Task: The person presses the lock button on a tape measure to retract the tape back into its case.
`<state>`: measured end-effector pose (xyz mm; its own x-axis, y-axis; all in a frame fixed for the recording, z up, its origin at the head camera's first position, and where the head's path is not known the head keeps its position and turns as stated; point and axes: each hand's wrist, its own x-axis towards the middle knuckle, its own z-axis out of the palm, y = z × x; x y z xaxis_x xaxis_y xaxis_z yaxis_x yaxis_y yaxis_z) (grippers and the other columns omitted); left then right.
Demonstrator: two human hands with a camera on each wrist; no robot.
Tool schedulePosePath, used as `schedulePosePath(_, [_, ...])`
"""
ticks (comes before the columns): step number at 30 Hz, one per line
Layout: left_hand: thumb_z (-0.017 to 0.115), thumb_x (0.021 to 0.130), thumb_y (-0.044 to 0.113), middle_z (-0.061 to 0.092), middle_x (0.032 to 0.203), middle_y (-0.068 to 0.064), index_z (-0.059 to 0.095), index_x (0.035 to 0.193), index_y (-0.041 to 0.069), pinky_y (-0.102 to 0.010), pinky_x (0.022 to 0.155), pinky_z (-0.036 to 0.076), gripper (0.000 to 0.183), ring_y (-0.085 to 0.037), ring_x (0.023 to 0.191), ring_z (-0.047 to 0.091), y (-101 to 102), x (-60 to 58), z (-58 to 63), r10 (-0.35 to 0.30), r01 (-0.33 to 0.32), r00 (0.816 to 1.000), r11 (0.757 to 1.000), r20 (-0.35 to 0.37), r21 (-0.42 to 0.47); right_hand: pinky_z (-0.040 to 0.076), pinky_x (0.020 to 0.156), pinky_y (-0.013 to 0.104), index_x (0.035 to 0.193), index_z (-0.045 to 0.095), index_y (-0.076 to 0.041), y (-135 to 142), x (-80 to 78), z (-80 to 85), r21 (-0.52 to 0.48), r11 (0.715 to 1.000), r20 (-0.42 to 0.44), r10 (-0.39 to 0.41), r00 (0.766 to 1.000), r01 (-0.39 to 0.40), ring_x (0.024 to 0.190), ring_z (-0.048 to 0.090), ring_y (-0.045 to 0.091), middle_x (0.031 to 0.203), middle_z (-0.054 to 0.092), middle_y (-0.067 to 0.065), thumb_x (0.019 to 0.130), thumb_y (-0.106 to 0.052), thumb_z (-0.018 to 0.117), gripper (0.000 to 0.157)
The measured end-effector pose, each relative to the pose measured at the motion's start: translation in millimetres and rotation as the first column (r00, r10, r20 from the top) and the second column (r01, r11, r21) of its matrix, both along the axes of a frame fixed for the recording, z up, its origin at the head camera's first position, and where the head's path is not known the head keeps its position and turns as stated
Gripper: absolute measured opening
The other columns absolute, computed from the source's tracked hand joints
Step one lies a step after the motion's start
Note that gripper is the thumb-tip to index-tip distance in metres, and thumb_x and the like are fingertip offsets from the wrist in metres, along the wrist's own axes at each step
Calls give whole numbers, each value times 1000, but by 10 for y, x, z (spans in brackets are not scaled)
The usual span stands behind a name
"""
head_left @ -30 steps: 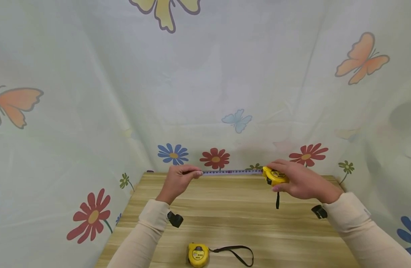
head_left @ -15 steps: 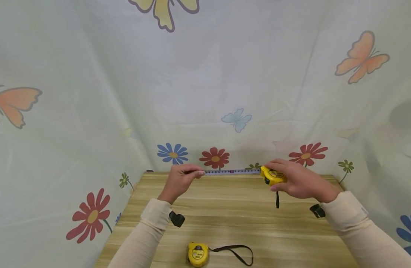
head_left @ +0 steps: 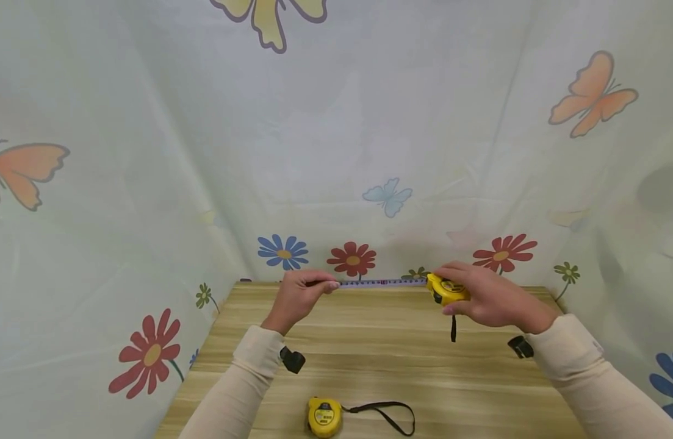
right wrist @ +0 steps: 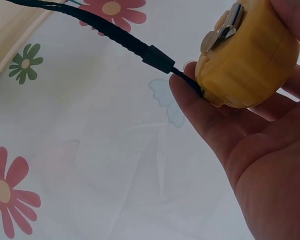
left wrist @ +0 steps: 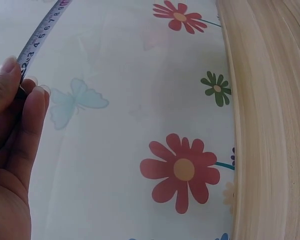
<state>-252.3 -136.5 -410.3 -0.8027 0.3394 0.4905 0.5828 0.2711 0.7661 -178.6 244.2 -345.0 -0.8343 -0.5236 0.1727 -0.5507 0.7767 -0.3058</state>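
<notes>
A yellow tape measure [head_left: 448,289] is gripped in my right hand [head_left: 492,294], thumb below and fingers over its top. Its black wrist strap [right wrist: 110,29] hangs from the case in the right wrist view. The blade [head_left: 382,282] stretches level from the case to my left hand [head_left: 299,299]. There the thumb and fingers pinch its end, which they hide. Numbers along the blade [left wrist: 37,39] show in the left wrist view. A second yellow tape measure [head_left: 324,417] lies on the table near its front, its black strap [head_left: 388,411] looped to the right.
The wood-grain table [head_left: 391,360] lies under both hands. A pale curtain [head_left: 314,140] printed with flowers and butterflies surrounds it at the back and both sides. Black wrist mounts [head_left: 292,360] sit at both cuffs.
My left hand has moved slightly right, and the visible blade between my hands is a little shorter. The right hand with the case has shifted slightly left. The second tape measure stays put.
</notes>
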Motion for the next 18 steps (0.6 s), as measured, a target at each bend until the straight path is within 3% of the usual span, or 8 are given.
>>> schedulePosePath(3, [77,96,15,82,97,-8,84,99,12,-24,80,62,9,-30,87,77,8,0,-3,-7,7,1000,1000,-9,8,60,87,35,143,59,-5,2,8,5,-4,1000,-11,-7,1000,7,100,60,14,134,63,10,91,-23,82,60])
schedulePosePath(18, [76,96,14,82,99,-9,84,101,9,-25,79,62,10,-29,87,77,51,23,9,-23,24,1000,1000,-16,17,60,87,36,144,59,-5,-43,19,37,-7,1000,-5,1,1000,-1,101,60,16,136,62,12,92,-23,81,60])
